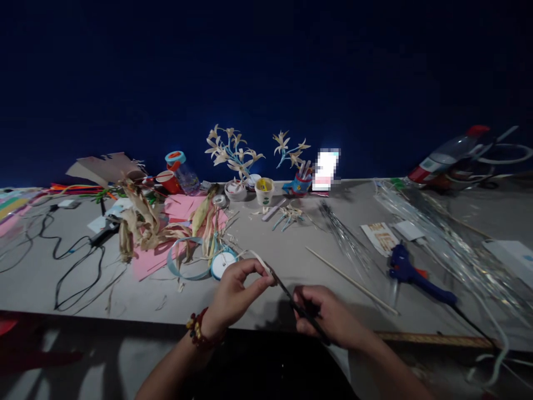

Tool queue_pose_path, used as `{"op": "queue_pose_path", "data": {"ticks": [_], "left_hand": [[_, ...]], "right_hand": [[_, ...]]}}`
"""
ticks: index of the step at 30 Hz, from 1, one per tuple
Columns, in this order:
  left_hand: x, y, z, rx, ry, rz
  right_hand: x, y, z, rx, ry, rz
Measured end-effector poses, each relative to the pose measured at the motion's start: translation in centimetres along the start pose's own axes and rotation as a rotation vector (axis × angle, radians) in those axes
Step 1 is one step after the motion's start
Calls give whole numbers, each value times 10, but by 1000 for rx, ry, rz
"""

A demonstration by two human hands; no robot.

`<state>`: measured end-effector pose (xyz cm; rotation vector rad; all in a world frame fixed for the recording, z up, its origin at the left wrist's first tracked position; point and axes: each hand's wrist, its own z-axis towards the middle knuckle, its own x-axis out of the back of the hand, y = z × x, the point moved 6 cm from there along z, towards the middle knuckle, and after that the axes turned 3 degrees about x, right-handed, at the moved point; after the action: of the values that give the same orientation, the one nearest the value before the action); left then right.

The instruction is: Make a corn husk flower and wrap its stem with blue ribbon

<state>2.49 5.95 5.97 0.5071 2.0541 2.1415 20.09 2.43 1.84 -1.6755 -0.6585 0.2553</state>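
My left hand (236, 289), with a bead bracelet on the wrist, pinches a thin pale strip (261, 259) of dried husk above the table's front edge. My right hand (328, 316) is closed round the handles of dark scissors (291, 297), whose blades point up and left and meet the strip at my left fingertips. A roll of blue ribbon (222, 263) lies just beyond my left hand. A pile of dried corn husks (145, 225) rests on pink paper (183, 208) further left.
A blue glue gun (410, 273) lies at the right, a thin wooden stick (350, 280) beside it. Husk flowers (231, 150) in small cups stand at the back, near a lit phone (326, 169). Black cables (75, 261) trail at the left. Clear plastic wrap (449, 239) covers the right.
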Motion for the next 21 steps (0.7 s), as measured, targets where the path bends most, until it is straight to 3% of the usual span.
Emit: {"op": "queue_pose_path", "data": {"ticks": [9,14,21], "left_hand": [[7,2,6,33,-44,5],[3,5,9,66,-147,-80],[-1,2,8,68,-161,-73]], "right_hand": [[3,4,-3,-14,-40,-12],[2,5,-2,-38,-41,16],[-3,2,-1,-13,-21,12]]}}
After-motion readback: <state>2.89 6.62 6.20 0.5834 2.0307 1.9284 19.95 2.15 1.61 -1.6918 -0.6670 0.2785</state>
